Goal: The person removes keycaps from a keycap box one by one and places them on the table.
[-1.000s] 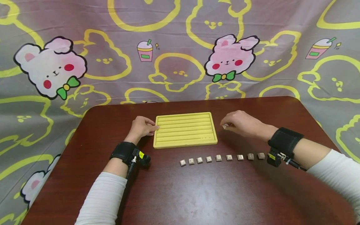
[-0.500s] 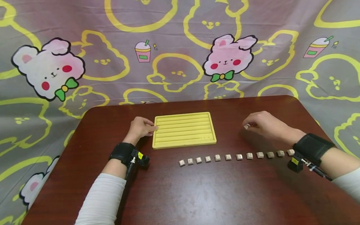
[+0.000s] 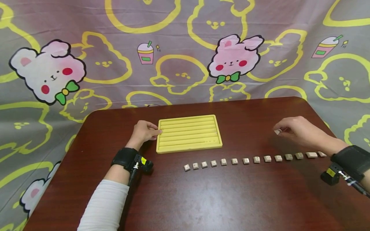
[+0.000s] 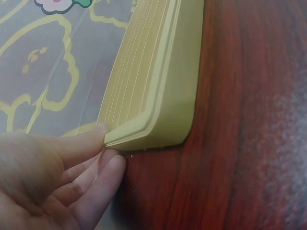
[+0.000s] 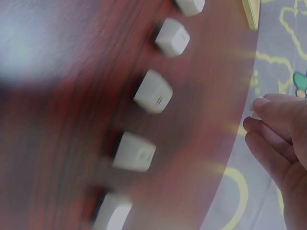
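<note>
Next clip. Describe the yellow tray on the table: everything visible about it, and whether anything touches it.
The yellow tray is a flat rectangle, plastic by its look, with a raised rim, rounded corners and long parallel grooves running side to side; the grooves look bare. It lies flat on the dark red-brown table, at the middle toward the far side, behind a row of small pale keycaps. The left hand touches its left edge with thumb and fingertips at the corner. The right hand is well clear of it.

The right hand (image 3: 300,131) pinches a small pale piece (image 3: 277,131), mostly hidden under its fingertips (image 5: 261,103). Keycaps (image 5: 152,92) beside them blur, markings unreadable. The yellow tray (image 4: 158,86) runs past the frame beyond the left hand's fingers (image 4: 96,139).
</note>
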The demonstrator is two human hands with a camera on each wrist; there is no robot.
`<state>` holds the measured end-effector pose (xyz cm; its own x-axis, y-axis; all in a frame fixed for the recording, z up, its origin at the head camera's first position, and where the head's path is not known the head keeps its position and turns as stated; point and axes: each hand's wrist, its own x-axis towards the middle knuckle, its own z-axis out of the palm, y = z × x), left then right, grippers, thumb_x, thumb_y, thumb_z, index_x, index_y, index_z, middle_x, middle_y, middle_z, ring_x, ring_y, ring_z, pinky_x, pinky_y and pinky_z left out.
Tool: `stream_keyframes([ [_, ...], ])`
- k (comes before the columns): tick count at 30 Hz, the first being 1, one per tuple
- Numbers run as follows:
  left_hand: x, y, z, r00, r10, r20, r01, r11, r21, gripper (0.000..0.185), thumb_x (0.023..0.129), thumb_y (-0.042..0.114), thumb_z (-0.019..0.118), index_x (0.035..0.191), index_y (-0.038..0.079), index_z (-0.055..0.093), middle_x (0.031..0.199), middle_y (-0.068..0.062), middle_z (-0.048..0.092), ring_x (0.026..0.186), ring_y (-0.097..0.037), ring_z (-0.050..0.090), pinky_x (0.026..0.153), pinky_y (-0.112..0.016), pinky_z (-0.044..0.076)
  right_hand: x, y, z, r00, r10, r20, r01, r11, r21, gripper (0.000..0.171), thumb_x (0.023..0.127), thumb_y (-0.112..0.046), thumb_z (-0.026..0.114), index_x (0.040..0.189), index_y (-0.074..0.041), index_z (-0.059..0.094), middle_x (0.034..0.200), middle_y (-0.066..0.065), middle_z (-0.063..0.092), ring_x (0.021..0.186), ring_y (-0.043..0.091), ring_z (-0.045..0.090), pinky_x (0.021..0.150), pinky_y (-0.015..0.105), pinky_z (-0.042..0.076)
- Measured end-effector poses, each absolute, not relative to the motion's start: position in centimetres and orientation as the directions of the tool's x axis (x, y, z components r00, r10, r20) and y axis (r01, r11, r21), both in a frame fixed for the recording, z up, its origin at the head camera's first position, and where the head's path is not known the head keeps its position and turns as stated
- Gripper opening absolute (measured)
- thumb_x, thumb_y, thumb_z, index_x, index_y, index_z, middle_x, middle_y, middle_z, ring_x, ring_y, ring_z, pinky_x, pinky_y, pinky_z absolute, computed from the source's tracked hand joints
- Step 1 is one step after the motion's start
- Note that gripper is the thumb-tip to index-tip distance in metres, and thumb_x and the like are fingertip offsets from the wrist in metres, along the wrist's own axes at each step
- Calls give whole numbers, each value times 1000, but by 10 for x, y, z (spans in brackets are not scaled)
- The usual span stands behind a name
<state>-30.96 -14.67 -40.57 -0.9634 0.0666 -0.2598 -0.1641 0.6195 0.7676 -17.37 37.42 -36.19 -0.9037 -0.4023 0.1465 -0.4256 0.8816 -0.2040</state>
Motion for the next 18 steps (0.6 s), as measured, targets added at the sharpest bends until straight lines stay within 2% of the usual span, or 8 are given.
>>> stream_keyframes([
  [8,-309,-147,-405,-965,70,-254,-157,622,767,36,86,13,77,114,-8,68,104,-25,73,63,-9,70,64,-27,63,-159,403,-362,-898,-385,216,-416,901,-124,30,70,1,84,95,-13,76,91,-4,74,77,15,68,61,26,56],
  [18,-309,-147,-407,-968,84,-237,-136,620,773,35,86,13,77,112,-9,69,102,-24,74,65,-10,71,64,-28,63,-141,431,-370,-935,-304,184,-324,942,-88,24,72,0,83,91,-12,76,86,-4,73,70,10,66,56,24,53],
])
